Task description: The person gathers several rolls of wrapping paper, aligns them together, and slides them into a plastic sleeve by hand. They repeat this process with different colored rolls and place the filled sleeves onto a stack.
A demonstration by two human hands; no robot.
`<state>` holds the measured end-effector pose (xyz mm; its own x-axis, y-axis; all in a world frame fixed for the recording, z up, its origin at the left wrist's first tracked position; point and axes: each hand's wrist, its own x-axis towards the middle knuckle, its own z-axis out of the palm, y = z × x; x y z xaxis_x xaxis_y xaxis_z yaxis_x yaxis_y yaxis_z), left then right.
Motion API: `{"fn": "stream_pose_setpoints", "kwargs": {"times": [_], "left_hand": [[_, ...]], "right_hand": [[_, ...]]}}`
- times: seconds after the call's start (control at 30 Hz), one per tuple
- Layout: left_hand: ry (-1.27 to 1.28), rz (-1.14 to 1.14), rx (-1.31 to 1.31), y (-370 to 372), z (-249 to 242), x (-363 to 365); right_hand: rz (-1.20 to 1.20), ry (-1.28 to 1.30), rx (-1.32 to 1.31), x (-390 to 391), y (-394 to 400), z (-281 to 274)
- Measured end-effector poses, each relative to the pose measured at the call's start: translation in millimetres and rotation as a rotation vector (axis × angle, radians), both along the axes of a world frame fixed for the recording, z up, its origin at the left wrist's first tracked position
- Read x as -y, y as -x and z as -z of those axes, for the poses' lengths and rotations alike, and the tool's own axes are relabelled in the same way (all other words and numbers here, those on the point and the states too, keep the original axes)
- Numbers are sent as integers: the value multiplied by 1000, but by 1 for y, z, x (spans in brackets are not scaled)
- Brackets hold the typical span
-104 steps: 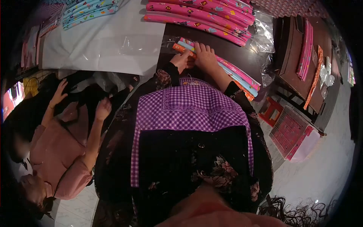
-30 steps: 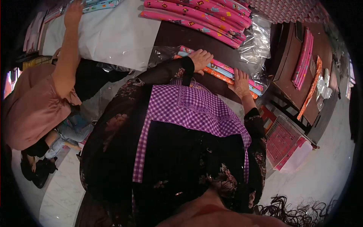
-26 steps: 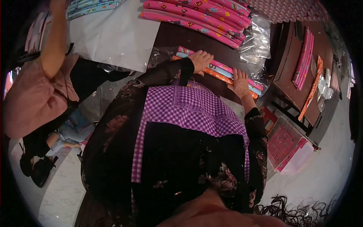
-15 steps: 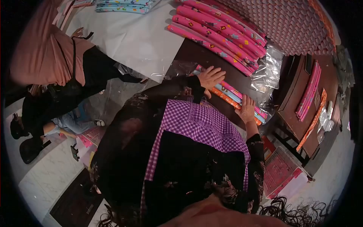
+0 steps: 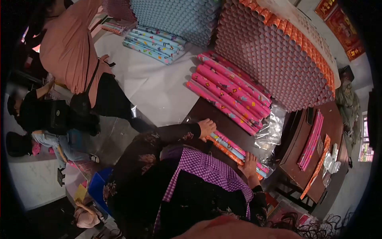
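Note:
A small bundle of wrapping paper rolls (image 5: 230, 148), pink, light blue and orange, lies on the dark brown table in front of me, with clear plastic around its right end. My left hand (image 5: 207, 128) rests at the bundle's left end, fingers stretched out and thumb apart. Across the right part of the bundle lies my right hand (image 5: 250, 165), its fingers extended over the rolls. Just beyond the bundle is a stack of pink patterned rolls (image 5: 232, 95). Clear plastic bags (image 5: 271, 129) lie to the right of that stack.
Large stacks of red-ended rolls (image 5: 274, 59) and blue rolls (image 5: 175, 20) stand behind. Light-blue rolls (image 5: 153, 44) lie on a white sheet (image 5: 147, 87). Loose pink rolls (image 5: 310, 139) lie on a side table. A co-worker in a pink top (image 5: 69, 51) stands at left.
The view has tilted upward, showing more of the stacks behind. My left hand's fingers are less spread and now cover the bundle's left end. My right hand stays on the right part.

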<state>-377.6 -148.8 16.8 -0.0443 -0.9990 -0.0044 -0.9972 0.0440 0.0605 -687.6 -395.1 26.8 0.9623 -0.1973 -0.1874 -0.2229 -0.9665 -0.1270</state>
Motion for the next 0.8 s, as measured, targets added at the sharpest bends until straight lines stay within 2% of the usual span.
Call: {"fn": "stream_pose_setpoints", "kwargs": {"times": [0.07, 0.13, 0.2, 0.27, 0.3, 0.33, 0.4, 0.47, 0.6, 0.7, 0.73, 0.8], "left_hand": [[-34, -3, -2, 5, 14, 5], [-81, 8, -30, 8, 0, 8], [-38, 26, -39, 8, 6, 10], [-112, 47, -12, 10, 2, 14], [14, 38, -23, 12, 20, 13], [19, 35, -20, 13, 25, 13], [209, 12, -35, 16, 35, 13], [282, 4, 21, 16, 63, 16], [440, -18, 66, 22, 59, 19], [403, -46, 48, 25, 63, 20], [353, -36, 52, 27, 83, 22], [251, 5, 33, 26, 68, 23]], "right_hand": [[1, -9, -1, 0, -1, 0], [-12, 15, -10, -1, -1, 0], [-19, 27, -17, -2, -3, 0], [-30, 27, 8, -5, -7, -2], [-34, 31, 20, -7, -9, -2], [-36, 22, 23, -10, -12, -2], [-51, 31, 47, -15, -18, -5], [-50, 15, 43, -17, -20, 1], [-31, -20, 43, -29, -32, -6], [-48, 2, 68, -34, -40, 0], [-46, -24, 76, -34, -39, 8], [-45, -33, 75, -44, -46, -3]]}}
